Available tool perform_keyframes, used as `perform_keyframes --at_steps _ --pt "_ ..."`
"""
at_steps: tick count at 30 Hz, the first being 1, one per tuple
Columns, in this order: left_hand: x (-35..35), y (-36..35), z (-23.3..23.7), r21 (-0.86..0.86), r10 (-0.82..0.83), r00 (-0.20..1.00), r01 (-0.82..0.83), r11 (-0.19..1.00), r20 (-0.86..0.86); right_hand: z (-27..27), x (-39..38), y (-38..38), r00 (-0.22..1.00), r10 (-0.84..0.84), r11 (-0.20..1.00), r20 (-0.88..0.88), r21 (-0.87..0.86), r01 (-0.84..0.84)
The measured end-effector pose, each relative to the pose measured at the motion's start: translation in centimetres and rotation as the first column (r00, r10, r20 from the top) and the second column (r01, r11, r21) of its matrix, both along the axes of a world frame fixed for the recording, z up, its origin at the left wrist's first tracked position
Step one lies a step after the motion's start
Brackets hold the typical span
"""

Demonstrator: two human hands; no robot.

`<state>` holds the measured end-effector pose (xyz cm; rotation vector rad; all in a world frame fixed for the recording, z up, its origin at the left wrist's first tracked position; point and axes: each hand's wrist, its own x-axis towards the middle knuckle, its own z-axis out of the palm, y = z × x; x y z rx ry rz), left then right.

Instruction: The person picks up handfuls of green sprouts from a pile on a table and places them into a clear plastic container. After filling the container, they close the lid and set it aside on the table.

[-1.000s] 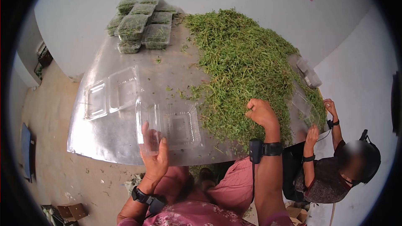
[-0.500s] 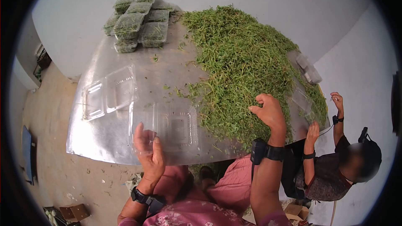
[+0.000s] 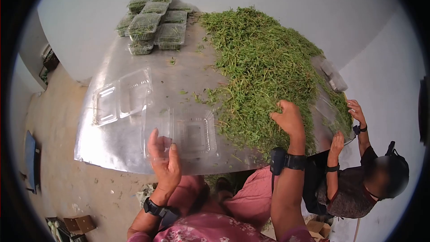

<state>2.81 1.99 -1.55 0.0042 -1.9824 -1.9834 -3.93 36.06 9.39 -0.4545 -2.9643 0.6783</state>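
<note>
From the head camera, the person leans over a shiny metal table. The left hand is raised at the near edge, palm turned away and fingers pointing up. The thumb and fingers pinch the near left rim of an open clear box, which lies flat on the table with its lid spread beside the tray. The left forearm comes up from below, with a dark band on the wrist.

The right arm reaches straight forward, with a black strap and a small device at the wrist. The right hand is curled into a loose fist, knuckles up, and closed on a bunch at the near edge of the greens. These are heaped over the right half of the table, just beside the open box.

A second empty box lies open to the left, near the first. Filled boxes are stacked at the far left corner.

At the right edge sits a co-worker, with one hand at the greens and the other hand at the table rim.
</note>
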Motion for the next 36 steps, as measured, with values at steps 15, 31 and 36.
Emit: perform_keyframes --at_steps 15,31,36 --pt "-1.0 0.9 0.5 -0.002 0.042 0.999 -0.042 0.999 -0.008 -0.9 -0.4 -0.1 0.995 0.046 0.997 -0.091 0.063 -0.041" --pt "-0.9 1.2 1.0 -0.096 0.016 0.993 -0.028 0.995 -0.121 3.2 2.1 -11.2 0.956 0.070 0.361 -0.286 -0.886 -0.292" --pt "-0.8 1.1 1.0 -0.116 0.007 0.990 -0.024 0.993 -0.138 0.6 2.2 -14.1 0.924 0.379 0.605 -0.054 -0.741 -0.291"
